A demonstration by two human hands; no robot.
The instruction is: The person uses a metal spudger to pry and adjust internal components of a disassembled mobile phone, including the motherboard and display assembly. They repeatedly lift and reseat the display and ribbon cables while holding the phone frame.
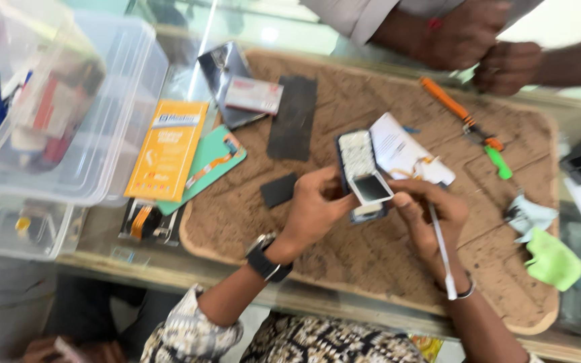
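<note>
Viewing brown cork mat (371, 249) lying on glass counter, serving as work surface. Left hand (314, 208) gripping small keypad phone (364, 173) above mat centre, steadying it. Right hand (432, 218) pinching thin white tool (442, 252), fingers narrow, tip meeting phone's lower edge.

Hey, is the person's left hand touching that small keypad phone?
Touching. The head view shows the left hand with its fingers against the phone's left edge, no gap visible.
</note>
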